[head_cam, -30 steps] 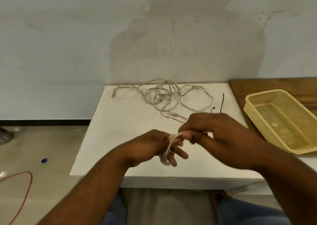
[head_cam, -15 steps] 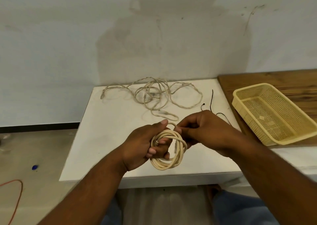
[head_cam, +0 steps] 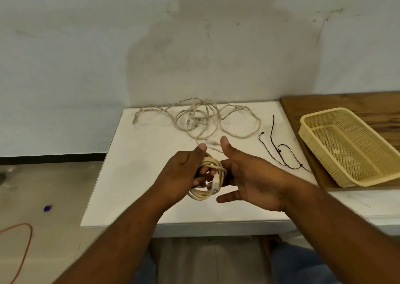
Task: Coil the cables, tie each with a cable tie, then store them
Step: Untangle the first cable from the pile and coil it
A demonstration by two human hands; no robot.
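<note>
Cream coiled cable (head_cam: 201,194) sits gripped in left hand (head_cam: 179,175), right hand (head_cam: 253,175) splayed loose beside it.

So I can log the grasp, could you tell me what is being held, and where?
The left hand grips the coiled cable by the left side of its loops; the right hand is open beside it, holding nothing.

stained pale wall (head_cam: 86,56), white table (head_cam: 134,175), wooden counter (head_cam: 346,104), grey floor (head_cam: 43,186).
</note>
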